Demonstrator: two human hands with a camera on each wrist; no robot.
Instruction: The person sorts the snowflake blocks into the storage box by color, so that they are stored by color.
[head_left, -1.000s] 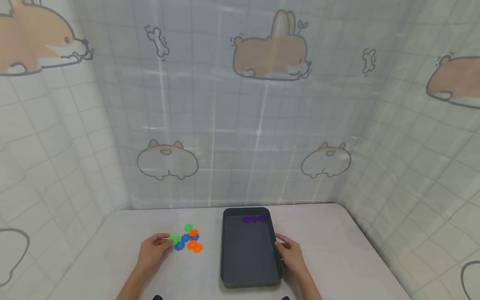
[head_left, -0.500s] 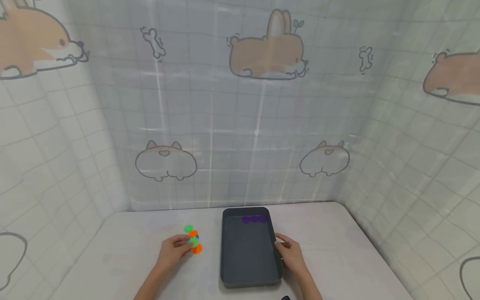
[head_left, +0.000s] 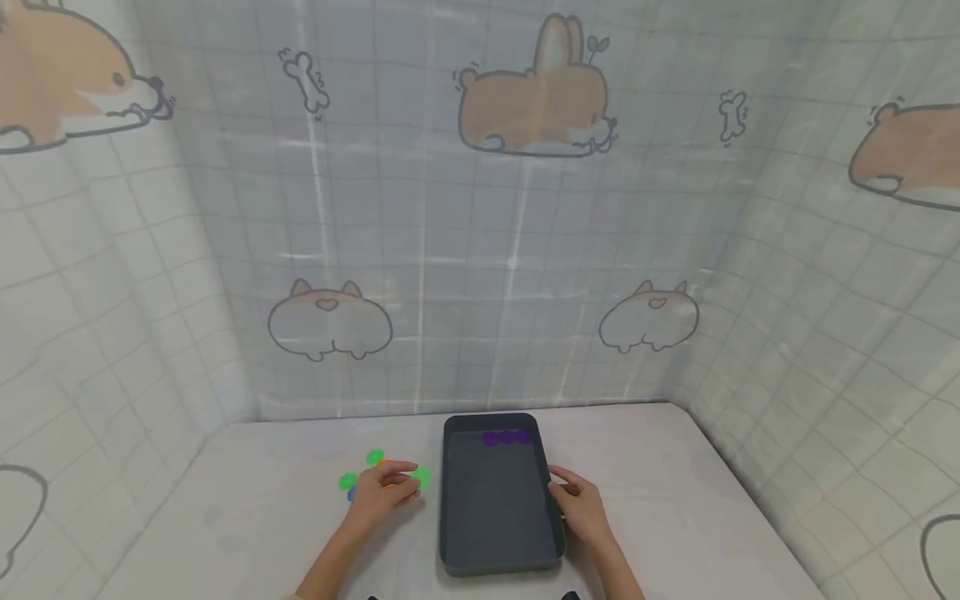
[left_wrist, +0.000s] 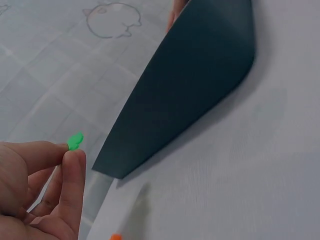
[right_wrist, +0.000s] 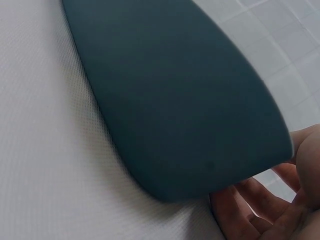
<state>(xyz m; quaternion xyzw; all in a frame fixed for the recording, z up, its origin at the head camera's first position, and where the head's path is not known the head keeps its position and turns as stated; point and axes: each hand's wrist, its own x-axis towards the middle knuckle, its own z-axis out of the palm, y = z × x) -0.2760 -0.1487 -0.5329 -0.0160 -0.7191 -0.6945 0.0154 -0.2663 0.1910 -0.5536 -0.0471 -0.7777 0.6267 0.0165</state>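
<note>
My left hand (head_left: 384, 492) pinches a green flower-shaped plastic piece (left_wrist: 75, 141) between thumb and index finger, just left of the dark grey tray (head_left: 495, 512). Beneath that hand, partly hidden, lie loose pieces: blue (head_left: 352, 494) and orange (head_left: 382, 462). Two more green pieces show beside it, one at the back (head_left: 375, 457) and one to the left (head_left: 348, 481). My right hand (head_left: 581, 504) holds the tray's right side, thumb at the rim and fingers against the outer wall (right_wrist: 175, 100). Purple pieces (head_left: 507, 437) form a row along the tray's far end.
The tray stands on a white-covered table (head_left: 660, 500). Behind the table and on both sides hang pale curtains (head_left: 480, 250) with a grid and cartoon dogs. An orange piece (left_wrist: 116, 237) shows at the bottom of the left wrist view.
My left hand has moved right from the pile toward the tray, carrying one green piece; another green piece stays at the left. The right hand has kept its place on the tray.
</note>
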